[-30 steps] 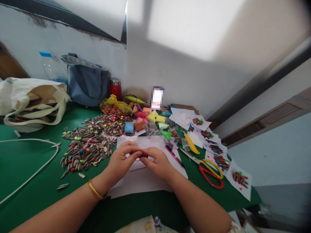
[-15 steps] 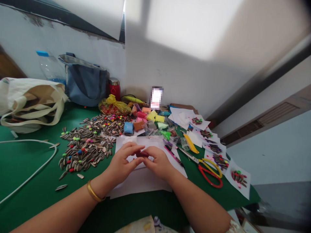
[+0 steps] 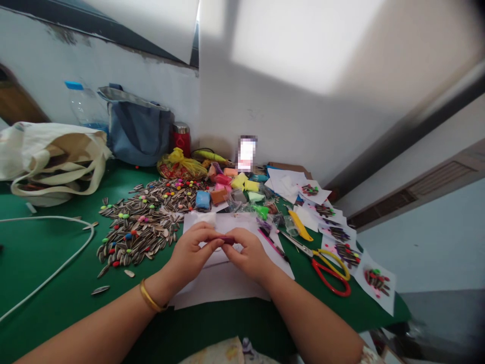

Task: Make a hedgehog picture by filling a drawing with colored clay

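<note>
Sunlit white wall behind a green table

Two bare hands, one left hand and one right hand, plus a single dark red lump. One gold bangle. Two totes: one cream canvas tote, one blue tote. One knotted yellow plastic bag, one water bottle, one red thermos. One pair of scissors, one yellow utility knife, one white cable. At least four clay packets: one blue packet, one brown packet, two yellow packets, rest too jumbled to count. Looks like five seed-decorated cards, overlapping, so maybe off. One big pile of sunflower seeds, way too many to tally, with easily over a dozen bright coloured bits mixed in.
</note>
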### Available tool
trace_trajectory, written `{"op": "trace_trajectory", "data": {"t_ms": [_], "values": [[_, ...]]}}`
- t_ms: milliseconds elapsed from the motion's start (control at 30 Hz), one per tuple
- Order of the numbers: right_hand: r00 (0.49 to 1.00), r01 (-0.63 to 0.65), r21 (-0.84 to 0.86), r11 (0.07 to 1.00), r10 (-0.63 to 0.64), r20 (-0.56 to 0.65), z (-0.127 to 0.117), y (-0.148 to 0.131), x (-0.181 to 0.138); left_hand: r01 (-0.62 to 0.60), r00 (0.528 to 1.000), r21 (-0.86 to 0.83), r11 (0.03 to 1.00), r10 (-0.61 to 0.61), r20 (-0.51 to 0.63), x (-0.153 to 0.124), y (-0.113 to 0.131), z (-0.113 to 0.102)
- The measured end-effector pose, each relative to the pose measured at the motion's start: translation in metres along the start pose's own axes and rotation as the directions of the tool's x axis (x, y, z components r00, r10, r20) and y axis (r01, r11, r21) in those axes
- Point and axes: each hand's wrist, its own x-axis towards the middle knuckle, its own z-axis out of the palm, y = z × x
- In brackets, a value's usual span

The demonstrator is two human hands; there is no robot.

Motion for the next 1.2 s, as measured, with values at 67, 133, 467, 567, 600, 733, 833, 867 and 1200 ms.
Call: {"op": "trace_trajectory", "data": {"t_ms": [67,133,467,567,600,733,833,867,1200], "values": [[1.000,0.011,0.056,0.998,-0.013,0.020,-0.0003,0.0000,0.0008,0.007,1.000,-0.022,1.000,-0.008,-0.018,-0.0004,0.0007,-0.0001],[0.999,0.012,0.065,0.998,-0.014,0.034,-0.0007,-0.0002,0.0017,0.013,1.000,-0.032,0.999,-0.014,-0.019,-0.0008,0.0016,-0.0001],[1.000,-0.028,0.030,0.999,0.028,0.001,0.0014,0.0011,0.0013,0.029,0.999,-0.011,1.000,-0.029,-0.032,0.0010,0.0007,-0.0006],[0.999,-0.047,-0.008,0.999,0.047,-0.001,0.0010,-0.0002,0.0005,0.027,1.000,-0.014,1.000,-0.026,0.003,0.0005,0.0011,0.0001],[0.999,-0.049,-0.029,0.998,0.050,0.000,0.0009,-0.0009,0.0003,0.022,1.000,-0.004,1.000,-0.022,0.012,0.0002,0.0013,0.0003],[0.999,-0.040,-0.056,0.998,0.041,0.011,0.0009,-0.0028,0.0001,0.027,1.000,0.020,0.999,-0.027,-0.017,-0.0001,0.0016,0.0000],[0.999,-0.042,-0.057,0.998,0.043,0.022,0.0012,-0.0022,0.0007,0.040,0.999,0.005,0.999,-0.040,-0.020,-0.0001,0.0006,-0.0003],[0.999,-0.043,-0.066,0.997,0.044,0.020,0.0013,-0.0019,0.0010,0.044,0.999,0.001,0.999,-0.044,-0.016,-0.0001,0.0003,-0.0003],[0.999,-0.031,-0.108,0.994,0.033,0.015,0.0021,-0.0005,0.0007,0.065,0.998,0.038,0.997,-0.065,0.001,0.0006,0.0024,0.0003]]}}
